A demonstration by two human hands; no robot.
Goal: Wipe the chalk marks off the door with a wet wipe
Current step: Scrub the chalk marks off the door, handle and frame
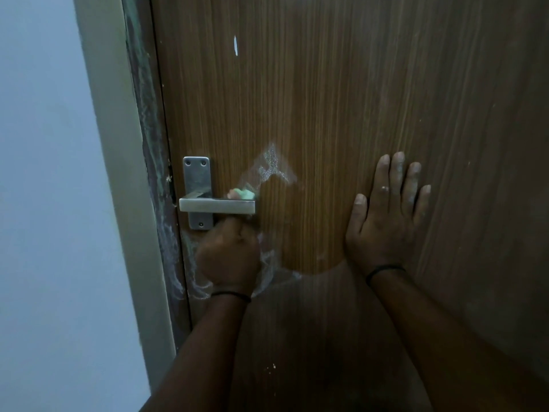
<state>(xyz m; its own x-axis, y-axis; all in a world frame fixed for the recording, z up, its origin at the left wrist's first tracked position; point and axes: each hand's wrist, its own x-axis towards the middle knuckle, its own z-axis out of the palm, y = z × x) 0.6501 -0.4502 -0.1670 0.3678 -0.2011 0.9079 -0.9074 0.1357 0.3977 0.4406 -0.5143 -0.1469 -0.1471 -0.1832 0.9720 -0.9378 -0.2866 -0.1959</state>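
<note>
A brown wooden door (pixel 341 99) fills the view. White chalk marks (pixel 271 166) smear the wood just right of the handle, and more chalk (pixel 267 269) curves below it. My left hand (pixel 228 254) is curled into a fist under the metal lever handle (pixel 217 206), gripping a greenish wet wipe (pixel 243 194) whose tip shows above the lever. My right hand (pixel 386 215) lies flat against the door with fingers spread, dusted with chalk.
The handle's metal backplate (pixel 197 185) sits near the door's left edge. A pale door frame (pixel 118 173) and light wall (pixel 44 203) lie to the left. A small white chip (pixel 235 46) marks the door higher up.
</note>
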